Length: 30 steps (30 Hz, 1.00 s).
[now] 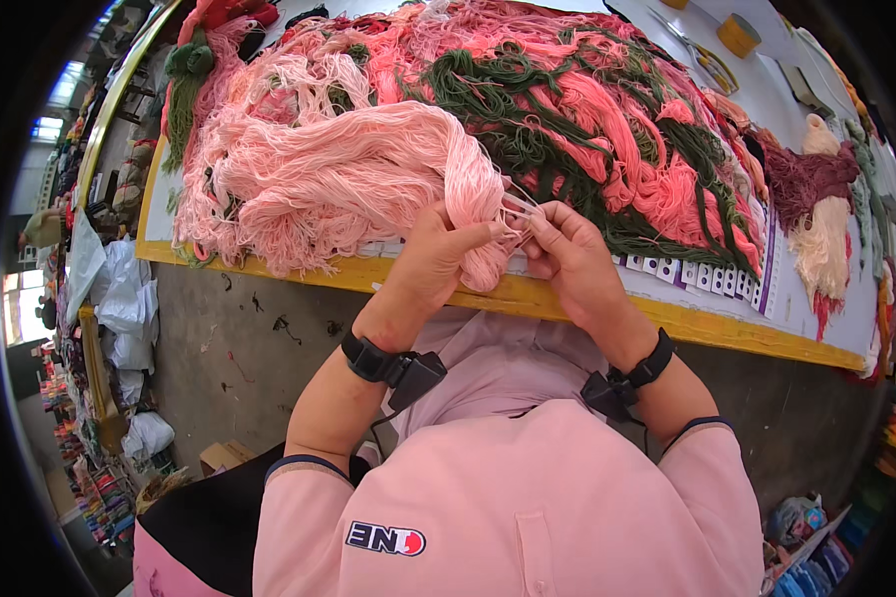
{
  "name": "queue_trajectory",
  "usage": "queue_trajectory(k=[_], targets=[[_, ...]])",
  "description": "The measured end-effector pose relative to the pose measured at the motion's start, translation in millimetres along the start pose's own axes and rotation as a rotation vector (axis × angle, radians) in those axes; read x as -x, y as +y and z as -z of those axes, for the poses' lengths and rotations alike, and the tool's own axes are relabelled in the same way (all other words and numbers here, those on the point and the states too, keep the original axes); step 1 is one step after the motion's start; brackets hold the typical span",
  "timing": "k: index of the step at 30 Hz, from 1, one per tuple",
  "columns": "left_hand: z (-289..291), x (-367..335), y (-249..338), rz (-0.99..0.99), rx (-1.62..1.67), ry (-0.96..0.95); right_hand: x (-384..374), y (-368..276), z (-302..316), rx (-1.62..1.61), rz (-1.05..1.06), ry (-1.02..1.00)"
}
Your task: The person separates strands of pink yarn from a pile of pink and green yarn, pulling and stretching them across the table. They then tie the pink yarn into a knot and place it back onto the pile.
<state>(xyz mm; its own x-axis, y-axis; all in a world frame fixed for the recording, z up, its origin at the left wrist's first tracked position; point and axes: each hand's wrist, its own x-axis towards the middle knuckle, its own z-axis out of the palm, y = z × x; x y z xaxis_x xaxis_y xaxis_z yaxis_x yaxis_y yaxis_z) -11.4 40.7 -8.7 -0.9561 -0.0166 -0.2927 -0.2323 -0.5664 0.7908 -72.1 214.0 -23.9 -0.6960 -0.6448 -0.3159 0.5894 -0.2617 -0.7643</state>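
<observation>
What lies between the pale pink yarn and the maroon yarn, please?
In the head view, a heap of dark green and coral pink yarn lies between the pale pink yarn and the maroon yarn.

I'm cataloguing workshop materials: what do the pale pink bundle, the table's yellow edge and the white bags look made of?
Pale pink bundle: yarn, perhaps cotton or acrylic; loose strands, faint sheen. Yellow edge: possibly painted wood; mottled colour. White bags: probably thin plastic, given glossy creases.
</observation>
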Motion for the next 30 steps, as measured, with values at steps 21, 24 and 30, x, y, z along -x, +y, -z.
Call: queue_trajectory(k=[21,24,30], targets=[[2.0,-3.7,4.7,0.056,0.078,0.007,4.0,-11.3,-2.1,0.335,0.028,-0.099],[1.2,-2.6,9.3,0.066,0.121,0.019,4.9,-12.8,-2.4,0.259,0.035,-0.11],[2.9,-2.6,5.4,0.024,0.048,0.004,1.5,-8.3,4.6,0.129,-0.008,-0.104]])
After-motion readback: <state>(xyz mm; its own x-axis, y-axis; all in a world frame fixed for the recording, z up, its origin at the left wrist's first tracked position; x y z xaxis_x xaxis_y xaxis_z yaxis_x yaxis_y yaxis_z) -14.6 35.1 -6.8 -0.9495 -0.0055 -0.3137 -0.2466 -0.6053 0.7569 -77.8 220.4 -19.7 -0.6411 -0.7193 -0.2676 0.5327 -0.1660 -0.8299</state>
